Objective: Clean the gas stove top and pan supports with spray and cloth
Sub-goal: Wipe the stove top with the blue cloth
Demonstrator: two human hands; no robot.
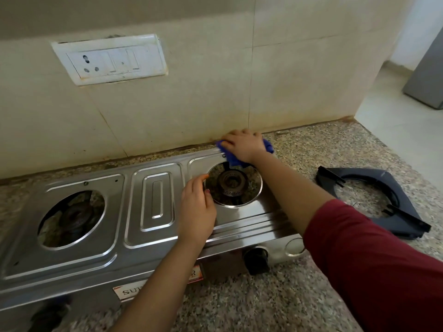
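Speckled granite counter [263, 303] runs along a cream tiled wall [191, 97], and a steel gas stove top [79, 257] sits on it.

The right hand [242, 146] lies palm down at the far right edge of the stove top, close to the wall. Its fingers are curled over a blue cloth [231, 160], which it presses against the steel; bits of cloth show on both sides of the hand. A maroon sleeve [374, 259] covers the upper part of that arm.

The left hand [197, 207] rests flat on the stove top between the raised centre panel and the right burner opening. It holds nothing, its fingers are loosely bent, and the thumb touches the opening's rim.

Beside it the right burner [231, 182] sits uncovered in its round cut-out. The left burner [74, 216] is also uncovered, in the cut-out at the other end.

On the stove's front are a black knob [256, 258] and a label partly hidden by the left forearm.

A dark pan support [402, 204] lies on the counter to the right of the stove, apart from it.

A white switchboard [109, 59] is set into the wall above. A grey unit [429, 75] stands on the floor at the far right.
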